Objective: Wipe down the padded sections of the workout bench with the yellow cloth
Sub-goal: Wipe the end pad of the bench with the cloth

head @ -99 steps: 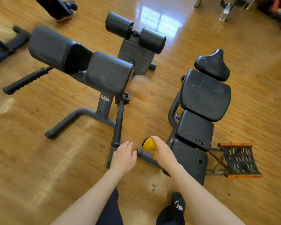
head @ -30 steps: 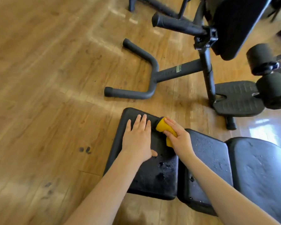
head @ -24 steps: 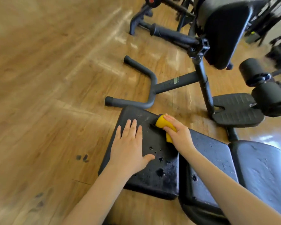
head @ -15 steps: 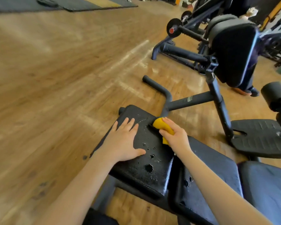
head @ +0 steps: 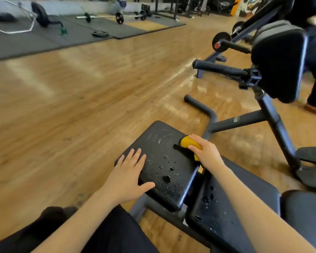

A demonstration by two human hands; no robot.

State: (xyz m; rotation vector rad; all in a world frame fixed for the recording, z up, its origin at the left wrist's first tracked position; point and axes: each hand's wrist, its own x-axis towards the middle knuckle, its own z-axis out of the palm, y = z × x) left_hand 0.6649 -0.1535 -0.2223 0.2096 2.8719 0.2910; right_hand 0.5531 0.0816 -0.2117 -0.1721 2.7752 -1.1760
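The right hand (head: 207, 154) grips the yellow cloth (head: 188, 143), its fingers curled over the top of it, and presses it on the end pad (head: 162, 157) of the bench, close to the pad's right edge and far corner. The left hand (head: 128, 172) lies flat and open on the same pad, fingers straight and a little spread, at the left edge; the thumb points toward the middle. Between the two hands the pad surface is bare, with several water drops and small dark holes in it. A narrow gap separates this pad from the next pad (head: 232, 203), which lies under the right forearm. Beyond the far edge of the end pad there is only wooden floor (head: 80, 99), wide and open to the left. To the right, the curved foot bar (head: 202, 108) of another machine (head: 279, 63) stands just beside the cloth corner. Barbells (head: 117, 16) lie on dark mats (head: 102, 26) far behind.
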